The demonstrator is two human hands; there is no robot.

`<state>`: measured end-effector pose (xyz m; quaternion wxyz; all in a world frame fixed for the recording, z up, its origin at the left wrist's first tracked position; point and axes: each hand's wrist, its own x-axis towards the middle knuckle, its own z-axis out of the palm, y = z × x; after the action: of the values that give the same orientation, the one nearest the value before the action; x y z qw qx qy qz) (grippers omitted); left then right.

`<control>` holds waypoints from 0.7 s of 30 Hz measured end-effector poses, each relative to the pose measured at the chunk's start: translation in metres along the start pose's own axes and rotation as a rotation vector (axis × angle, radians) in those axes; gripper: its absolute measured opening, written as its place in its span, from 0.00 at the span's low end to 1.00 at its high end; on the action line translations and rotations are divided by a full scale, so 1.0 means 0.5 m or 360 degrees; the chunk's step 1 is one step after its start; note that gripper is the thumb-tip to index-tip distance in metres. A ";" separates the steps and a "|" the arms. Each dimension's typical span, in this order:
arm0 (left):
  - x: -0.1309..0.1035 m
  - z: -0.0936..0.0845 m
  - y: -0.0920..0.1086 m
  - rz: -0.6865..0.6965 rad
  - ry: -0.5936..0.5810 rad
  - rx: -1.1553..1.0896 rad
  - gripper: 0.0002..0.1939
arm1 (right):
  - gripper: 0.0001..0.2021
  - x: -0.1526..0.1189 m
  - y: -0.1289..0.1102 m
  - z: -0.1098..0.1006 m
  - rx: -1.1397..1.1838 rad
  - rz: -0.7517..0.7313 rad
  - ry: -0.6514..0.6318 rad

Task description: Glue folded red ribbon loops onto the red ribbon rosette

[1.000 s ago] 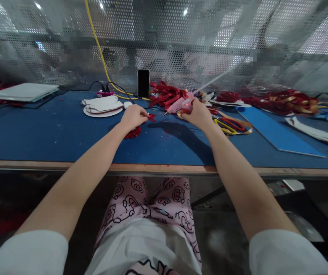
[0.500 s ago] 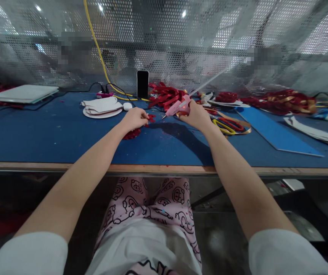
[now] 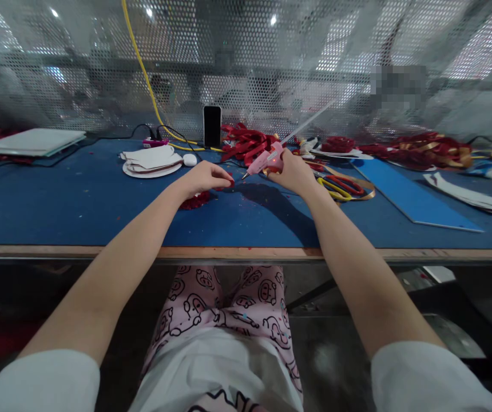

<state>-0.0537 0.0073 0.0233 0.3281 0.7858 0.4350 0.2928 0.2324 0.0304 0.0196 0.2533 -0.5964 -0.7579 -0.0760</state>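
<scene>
My right hand is wrapped round the handle of a pink glue gun. A small light glows on the gun's side, a long clear stick runs out of its back, and its nozzle points down to the left. Just left of the nozzle, my left hand pinches a small red ribbon piece, mostly covered by the fingers. A round dark red ruffled piece lies on the blue table under my left wrist, partly hidden.
White card pieces and a white case lie at left; a phone stands behind. Red ribbons lie at the back. Right are scissors, a blue board and white strips.
My left hand has shifted slightly right with the red ribbon piece, its fingers now stretched closer to the nozzle and covering more of the piece. My right hand and glue gun have hardly moved.
</scene>
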 end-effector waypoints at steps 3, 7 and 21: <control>-0.014 0.004 0.019 0.0056 -0.0428 -0.0022 0.15 | 0.30 0.000 0.001 -0.001 -0.0005 0.0026 0.0017; -0.023 0.018 0.035 0.0067 -0.0691 0.0148 0.14 | 0.30 -0.002 -0.002 -0.002 -0.0025 0.0057 0.0016; -0.020 0.034 0.020 0.0498 -0.0562 0.0415 0.10 | 0.31 -0.004 -0.011 -0.012 -0.0129 0.0153 0.0030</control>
<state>-0.0404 -0.0100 0.0187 0.2457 0.9180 0.2781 0.1399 0.2294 0.0248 0.0246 0.2395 -0.6411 -0.7222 -0.1000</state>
